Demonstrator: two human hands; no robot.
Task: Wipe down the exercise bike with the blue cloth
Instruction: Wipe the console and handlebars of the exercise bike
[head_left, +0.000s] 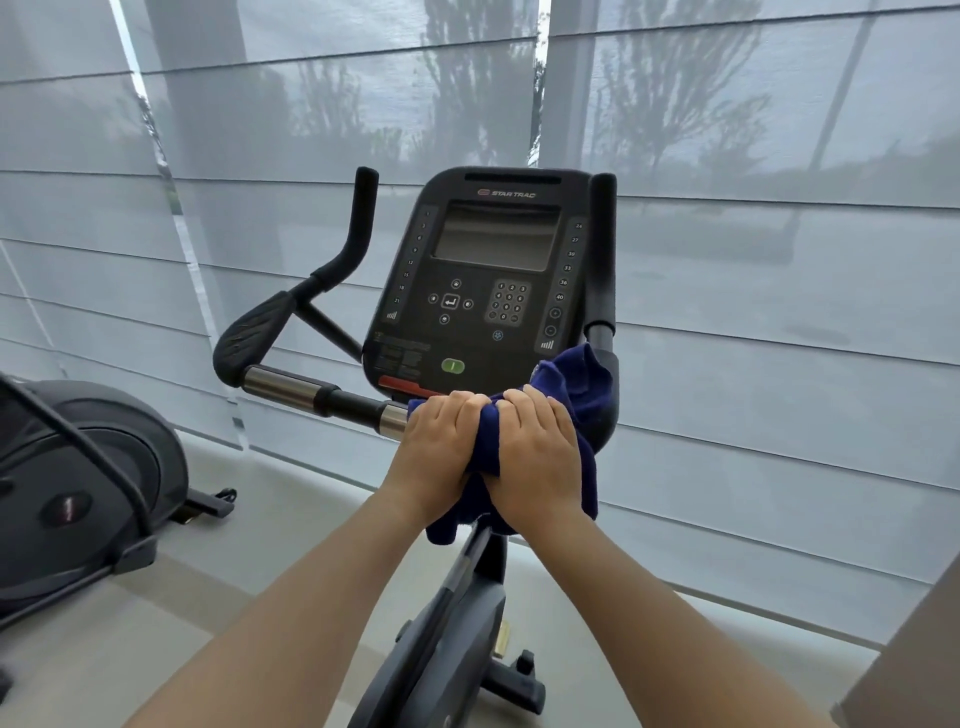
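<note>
The black exercise bike (441, 639) stands in front of me, its console (493, 280) upright at centre. A dark blue cloth (571, 379) is bunched around the horizontal handlebar (311, 392) just below the console. My left hand (441, 447) and my right hand (540, 452) sit side by side, both closed over the cloth and the bar beneath it. The cloth's ends hang below my hands and drape up toward the right handlebar post (602, 249). The bar section under the cloth is hidden.
Another black exercise machine (78, 483) stands on the floor at the left. Sheer window blinds (779, 312) run across the whole background just behind the bike. A brown edge (914, 665) shows at the lower right corner.
</note>
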